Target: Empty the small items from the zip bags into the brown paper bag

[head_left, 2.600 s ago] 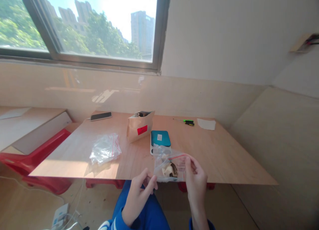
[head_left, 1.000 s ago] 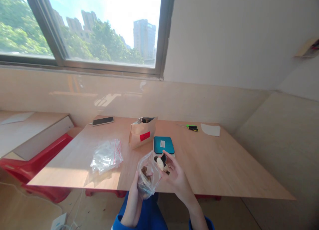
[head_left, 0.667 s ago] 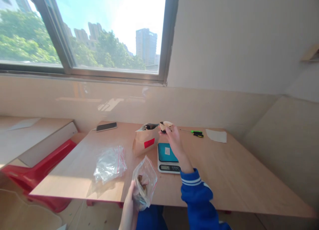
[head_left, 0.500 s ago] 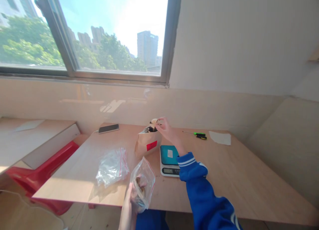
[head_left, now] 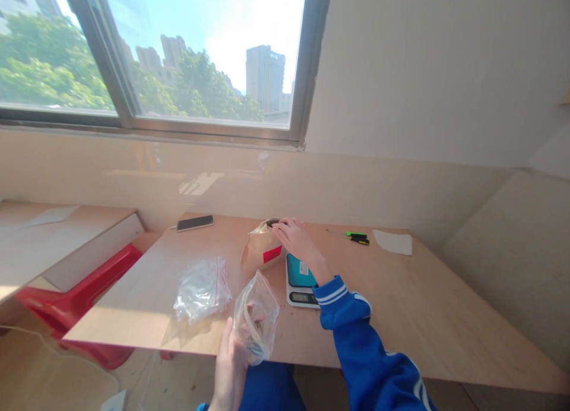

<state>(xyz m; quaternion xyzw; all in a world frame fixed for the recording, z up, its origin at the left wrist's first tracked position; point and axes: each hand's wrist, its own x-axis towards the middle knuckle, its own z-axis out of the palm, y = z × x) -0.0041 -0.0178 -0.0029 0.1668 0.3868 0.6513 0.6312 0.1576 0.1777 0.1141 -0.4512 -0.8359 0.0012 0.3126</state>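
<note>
My left hand (head_left: 229, 369) holds up a clear zip bag (head_left: 257, 315) with a red seal strip and a few brownish pieces inside, just past the table's near edge. My right hand (head_left: 294, 240), in a blue sleeve, reaches across the table to the mouth of a brown paper bag (head_left: 260, 253) with a red label. Its fingertips are at or inside the bag's opening, so what they hold is hidden. Under my right wrist, just right of the paper bag, sits a small scale (head_left: 299, 280) with a teal top.
A pile of empty clear zip bags (head_left: 202, 286) lies left of centre on the wooden table (head_left: 401, 304). At the back are a phone (head_left: 195, 223), a green-handled screwdriver (head_left: 358, 237) and a white paper scrap (head_left: 392, 242). A red stool (head_left: 75, 292) stands to the left.
My right hand took a pale piece out of the zip bag, carried it over the scale to the paper bag and lowered to its mouth. The piece no longer shows. My left hand kept the zip bag.
</note>
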